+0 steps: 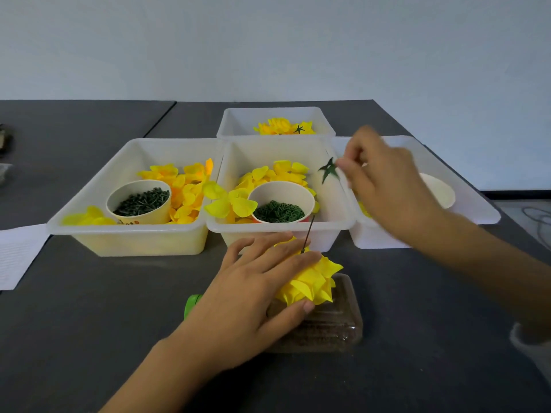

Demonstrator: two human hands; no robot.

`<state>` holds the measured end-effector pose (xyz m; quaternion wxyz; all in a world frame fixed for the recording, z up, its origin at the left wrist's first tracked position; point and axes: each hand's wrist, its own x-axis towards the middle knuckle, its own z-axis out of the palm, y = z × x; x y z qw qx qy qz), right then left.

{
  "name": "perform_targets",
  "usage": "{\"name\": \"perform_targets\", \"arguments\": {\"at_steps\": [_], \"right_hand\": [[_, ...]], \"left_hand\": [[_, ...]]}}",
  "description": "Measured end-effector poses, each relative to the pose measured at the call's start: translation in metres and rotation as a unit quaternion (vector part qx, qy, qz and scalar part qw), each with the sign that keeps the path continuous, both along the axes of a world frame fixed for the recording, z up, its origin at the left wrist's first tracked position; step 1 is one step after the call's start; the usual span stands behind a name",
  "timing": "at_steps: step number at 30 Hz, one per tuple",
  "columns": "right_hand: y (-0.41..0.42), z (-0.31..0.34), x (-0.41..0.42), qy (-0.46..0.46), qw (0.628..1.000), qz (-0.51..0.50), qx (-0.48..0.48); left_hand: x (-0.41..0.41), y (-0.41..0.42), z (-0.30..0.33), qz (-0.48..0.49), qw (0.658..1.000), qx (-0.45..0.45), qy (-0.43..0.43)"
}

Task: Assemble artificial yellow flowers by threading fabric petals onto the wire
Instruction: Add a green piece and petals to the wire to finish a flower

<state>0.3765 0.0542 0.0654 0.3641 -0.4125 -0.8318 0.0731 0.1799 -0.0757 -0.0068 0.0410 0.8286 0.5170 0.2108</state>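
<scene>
Pale blue-grey wall rises behind a dark grey counter (89,308) that carries four white bins. Just beyond the left hand (253,296) sits the middle bin (280,231), heaped with loose yellow petals (268,174) around a paper cup of green rings (281,204). To that hand's far left the left bin (131,236) holds more petals and a cup of dark green pins (140,201). A rear bin (275,120) with finished yellow blooms stands behind the middle one, and a right bin (474,204) lies under the right hand (384,180).

The left hand is spread nearly flat, fingers resting on the yellow flower (310,284), thumb hooked beneath it. A thin wire (307,234) sticks up from the flower past the fingertips, in front of the middle bin's near wall. Flower and hand sit atop a clear plastic box (328,332); something green (190,305) peeks out left of the wrist.

The right hand, raised over the gap between middle and right bins, pinches a dark green star-shaped calyx (328,171) in its fingertips.

Open counter stretches toward the person and to the left, where white paper (18,254) lies; the counter's edge falls away at right.
</scene>
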Motion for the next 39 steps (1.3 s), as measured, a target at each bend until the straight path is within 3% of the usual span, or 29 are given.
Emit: {"name": "perform_targets", "arguments": {"at_steps": [4, 15, 24, 29, 31, 33, 36, 39], "right_hand": [[-0.037, -0.017, -0.018, -0.063, 0.997, 0.034, 0.029], [-0.046, -0.043, -0.006, -0.056, 0.963, 0.06, 0.258], [-0.045, -0.046, -0.003, -0.047, 0.954, 0.087, 0.282], [-0.048, -0.051, -0.004, -0.11, 0.941, 0.138, 0.289], [-0.049, -0.05, -0.002, -0.087, 0.959, 0.162, 0.216], [-0.052, -0.047, -0.004, 0.018, 0.984, 0.171, 0.05], [-0.049, -0.038, -0.008, 0.158, 0.957, 0.177, -0.169], [-0.043, -0.029, -0.014, 0.158, 0.926, 0.212, -0.271]], "left_hand": [[0.0, 0.0, 0.001, 0.002, 1.0, 0.004, 0.006], [0.001, 0.001, -0.001, 0.002, 1.0, 0.005, 0.0], [0.0, 0.001, -0.002, 0.002, 1.0, 0.002, -0.008], [0.0, 0.001, -0.002, 0.0, 1.0, 0.01, -0.008], [0.0, 0.001, -0.002, 0.0, 1.0, 0.012, 0.0], [0.0, 0.001, -0.002, -0.002, 1.0, 0.01, 0.006], [-0.001, 0.001, -0.001, -0.004, 1.0, 0.006, 0.015], [-0.002, 0.002, -0.001, -0.014, 0.999, 0.014, 0.026]]}}
